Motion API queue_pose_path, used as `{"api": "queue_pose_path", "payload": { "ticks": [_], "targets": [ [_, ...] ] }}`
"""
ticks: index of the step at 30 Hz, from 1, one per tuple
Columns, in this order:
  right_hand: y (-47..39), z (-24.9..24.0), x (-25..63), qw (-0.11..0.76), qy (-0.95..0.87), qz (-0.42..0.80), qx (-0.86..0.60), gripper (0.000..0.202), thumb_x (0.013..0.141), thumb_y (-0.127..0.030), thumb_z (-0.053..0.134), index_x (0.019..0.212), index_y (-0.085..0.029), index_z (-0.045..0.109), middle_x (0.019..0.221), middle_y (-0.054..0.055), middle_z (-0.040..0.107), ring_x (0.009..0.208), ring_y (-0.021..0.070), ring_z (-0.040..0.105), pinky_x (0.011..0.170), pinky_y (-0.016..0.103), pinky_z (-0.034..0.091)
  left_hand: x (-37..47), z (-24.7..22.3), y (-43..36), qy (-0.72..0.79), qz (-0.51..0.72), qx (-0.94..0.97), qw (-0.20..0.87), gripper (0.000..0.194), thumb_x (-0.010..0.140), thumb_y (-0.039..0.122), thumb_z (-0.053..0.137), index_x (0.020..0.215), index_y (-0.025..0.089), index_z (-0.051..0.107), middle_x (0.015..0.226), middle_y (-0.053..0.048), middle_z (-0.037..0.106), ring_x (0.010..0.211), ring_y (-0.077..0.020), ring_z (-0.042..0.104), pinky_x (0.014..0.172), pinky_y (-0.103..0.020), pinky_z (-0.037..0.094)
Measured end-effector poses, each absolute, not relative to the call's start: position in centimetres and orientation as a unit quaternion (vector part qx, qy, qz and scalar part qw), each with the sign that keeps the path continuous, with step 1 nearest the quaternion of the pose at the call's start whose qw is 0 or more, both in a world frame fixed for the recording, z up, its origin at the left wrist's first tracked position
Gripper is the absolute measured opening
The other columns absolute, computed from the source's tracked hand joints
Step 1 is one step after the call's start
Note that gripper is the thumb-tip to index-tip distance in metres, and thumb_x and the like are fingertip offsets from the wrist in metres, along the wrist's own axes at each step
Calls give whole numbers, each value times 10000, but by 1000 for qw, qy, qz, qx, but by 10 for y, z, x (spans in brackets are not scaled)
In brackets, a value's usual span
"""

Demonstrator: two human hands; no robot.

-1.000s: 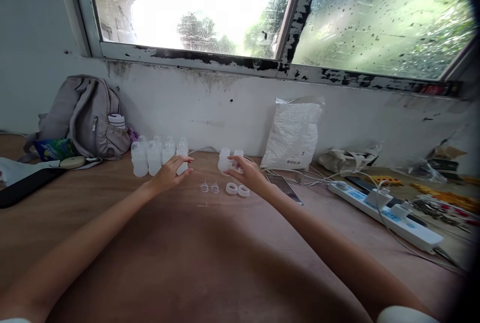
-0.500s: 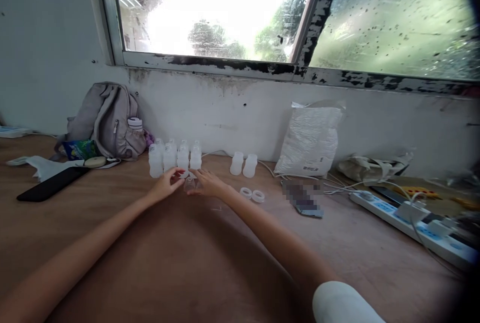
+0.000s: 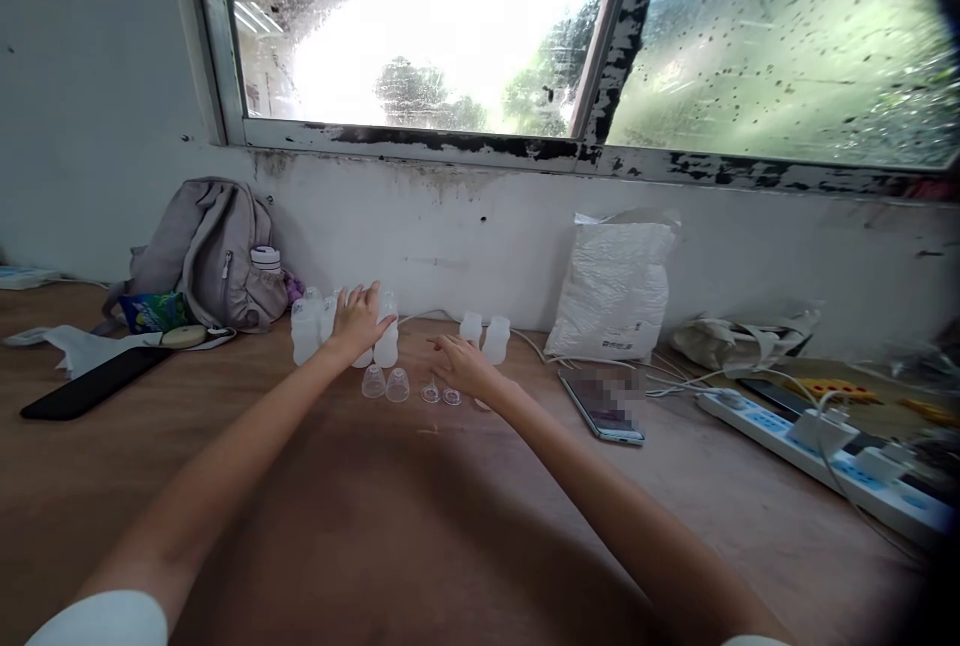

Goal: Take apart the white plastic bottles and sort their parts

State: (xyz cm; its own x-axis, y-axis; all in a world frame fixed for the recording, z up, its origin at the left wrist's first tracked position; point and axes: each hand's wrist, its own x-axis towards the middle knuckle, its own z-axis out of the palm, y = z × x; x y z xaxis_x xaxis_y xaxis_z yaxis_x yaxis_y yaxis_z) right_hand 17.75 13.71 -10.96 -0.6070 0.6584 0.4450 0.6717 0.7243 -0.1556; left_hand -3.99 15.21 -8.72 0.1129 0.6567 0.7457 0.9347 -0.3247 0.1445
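Note:
Several frosted white bottles [image 3: 305, 331] stand grouped near the wall. My left hand [image 3: 358, 319] is over the right part of this group, fingers spread; whether it touches a bottle I cannot tell. In front of it two clear domed caps [image 3: 397, 385] sit side by side. To their right lie two small clear nipple-like pieces [image 3: 451, 396]. My right hand [image 3: 459, 364] hovers just above and behind these pieces, fingers apart and holding nothing. Behind it stand two more frosted bottles [image 3: 496, 340]. The white rings are mostly hidden under my right hand.
A grey backpack [image 3: 225, 256] leans on the wall at the left, with a black case [image 3: 97, 381] before it. A white plastic package [image 3: 615, 291], a phone [image 3: 604, 411], a pouch [image 3: 742, 338] and a power strip [image 3: 825, 456] with cables are on the right.
My left hand has lifted up to the bottles. My right hand has moved right, toward the rings. Both left the domed caps, which now show uncovered, as do the small clear pieces.

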Motion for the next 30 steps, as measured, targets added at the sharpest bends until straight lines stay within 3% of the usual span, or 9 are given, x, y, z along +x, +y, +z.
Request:
{"api": "queue_pose_path", "payload": {
  "ticks": [5,10,14,18,21,25,30],
  "targets": [
    [138,-113,190,314,-859,1,-405,374,802,-247,493,1156,-144,430,937,93,605,951,234,520,820,387,356,-29,-82,175,-596,-360,-701,158,270,678,426,573,714,160,590,698,-123,633,906,-351,532,919,-601,110],
    [138,-102,197,375,-827,40,-417,358,797,-309,504,1104,-127,470,963,107,595,919,202,538,806,347,399,-13,-54,146,-566,-434,-695,88,322,653,477,587,775,179,582,755,-69,643,804,-280,578,939,-563,151],
    [118,-75,195,409,-802,249,-358,527,681,-405,621,1133,-193,454,1106,87,531,965,208,519,773,332,433,7,-31,104,-418,-507,-740,-140,316,690,454,570,837,174,550,877,-60,628,864,-231,569,802,-369,405],
    [88,-64,186,323,-749,515,-265,386,656,-355,640,957,-144,521,880,56,588,714,160,576,613,282,466,25,-34,77,-264,-531,-685,-423,287,707,394,576,875,182,480,907,-59,624,772,-179,596,645,-273,458],
    [67,-77,180,288,-683,614,-270,334,616,-284,656,874,-146,494,679,4,570,550,127,552,518,265,466,36,-51,65,-211,-507,-618,-562,338,637,356,647,880,186,485,895,-64,625,781,-196,605,632,-281,470],
    [48,-107,183,275,-658,629,-310,250,593,-213,630,791,-169,485,627,-22,546,491,105,518,452,226,438,53,-86,51,-245,-530,-535,-611,202,632,274,651,661,165,483,624,-5,605,637,-153,602,607,-264,465],
    [49,-135,188,307,-714,519,-355,194,563,-130,585,733,-157,496,604,-30,515,513,100,474,464,213,398,74,-113,45,-312,-604,-444,-583,212,616,270,638,576,165,458,535,18,557,571,-142,585,572,-260,465]
  ]
}}
